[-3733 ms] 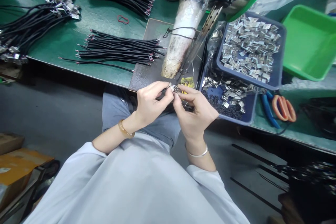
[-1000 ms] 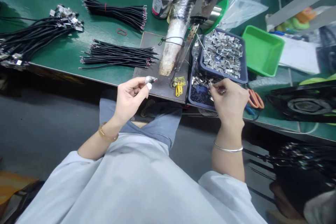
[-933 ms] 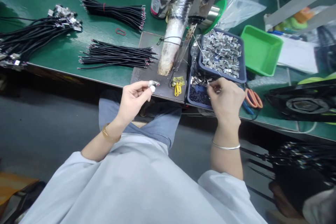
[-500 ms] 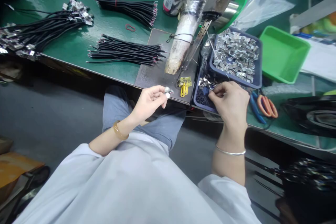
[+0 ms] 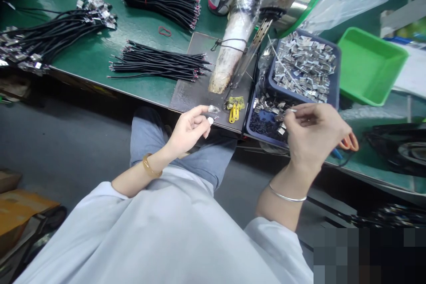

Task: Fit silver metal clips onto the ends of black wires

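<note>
1. Now the left hand (image 5: 189, 126) pinches a small metal shell (image 5: 213, 109) at the counter (image 5: 100, 60) edge; the right hand (image 5: 313, 131) picks one clip (image 5: 289, 111) from the near blue tray (image 5: 262, 124).
2. Best keep fingertip grips light and take one clip only.
3. Counted – two blue trays, one green tray (image 5: 372, 64), three cable bundles.

An empty green tray (image 5: 369, 64) sits at the worktop's right; bundled black cables (image 5: 159, 60) and a red rubber band (image 5: 164, 31) lie left.
</note>
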Motion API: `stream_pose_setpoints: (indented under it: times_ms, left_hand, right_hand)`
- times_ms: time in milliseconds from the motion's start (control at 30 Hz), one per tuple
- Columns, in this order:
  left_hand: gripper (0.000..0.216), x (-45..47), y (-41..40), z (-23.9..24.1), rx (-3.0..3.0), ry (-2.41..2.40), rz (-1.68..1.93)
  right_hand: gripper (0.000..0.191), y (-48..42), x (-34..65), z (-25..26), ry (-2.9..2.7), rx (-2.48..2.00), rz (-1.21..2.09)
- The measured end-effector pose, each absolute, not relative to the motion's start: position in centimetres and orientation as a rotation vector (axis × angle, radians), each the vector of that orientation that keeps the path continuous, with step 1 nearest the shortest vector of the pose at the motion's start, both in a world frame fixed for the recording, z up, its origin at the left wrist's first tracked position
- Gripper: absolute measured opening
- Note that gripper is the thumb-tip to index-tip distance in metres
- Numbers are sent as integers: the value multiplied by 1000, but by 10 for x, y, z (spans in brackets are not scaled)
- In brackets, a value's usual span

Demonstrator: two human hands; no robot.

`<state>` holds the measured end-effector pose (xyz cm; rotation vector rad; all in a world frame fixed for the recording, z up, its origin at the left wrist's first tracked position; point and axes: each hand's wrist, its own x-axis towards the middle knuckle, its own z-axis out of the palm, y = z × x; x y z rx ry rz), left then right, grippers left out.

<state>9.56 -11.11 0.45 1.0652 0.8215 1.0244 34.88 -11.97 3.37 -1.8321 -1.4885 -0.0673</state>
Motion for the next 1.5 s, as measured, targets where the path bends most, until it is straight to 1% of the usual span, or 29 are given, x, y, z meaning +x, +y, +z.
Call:
stream_pose_setpoints:
  times_ms: [100,200,267,333,367,467,600,667,867,1067,1100,1233,1300,1367,1500]
  left_hand:
    - [33,97,-112,3,1094,834,1045]
    - [26,99,-113,2,1117,824,1072]
    - [25,100,-114,3,1110,829,1081]
    - [26,100,-114,7,1080,857,1074]
    - [27,100,-114,9,1060,870,1062]
    - [33,100,-112,20,1002,868,1002]
    - [43,102,-110,29,973,832,930]
    - [43,104,-110,29,972,827,903]
    - [43,104,-110,24,1010,828,883]
    - [46,99,-108,23,1019,796,789]
    - [45,98,-108,22,1013,779,773]
    - [41,96,-108,20,994,694,828]
    - [38,95,-109,19,1006,693,878]
    - [34,95,-109,18,1018,731,921]
    - [29,96,-108,19,991,788,986]
  right_hand:
    - [20,-123,339,38,-1368,-1785,-258]
    - [22,-129,317,40,-1303,-1612,-489]
    - [15,-136,296,38,-1312,-1461,-484]
    - [6,-143,275,33,-1307,-1306,-255]
    - [5,-146,267,30,-1313,-1255,-100]
    - [8,-151,251,22,-1306,-1237,274]
    - [10,-146,248,16,-1314,-1237,593]
    - [11,-143,249,15,-1341,-1219,648]
    - [14,-143,250,15,-1414,-1198,577]
    - [16,-148,251,21,-1643,-1249,297]
    - [16,-148,251,21,-1620,-1248,323]
    - [12,-146,248,15,-1409,-1167,626]
    - [11,-145,247,12,-1334,-1157,646]
    - [12,-146,246,10,-1293,-1187,522]
    - [19,-151,242,11,-1369,-1166,138]
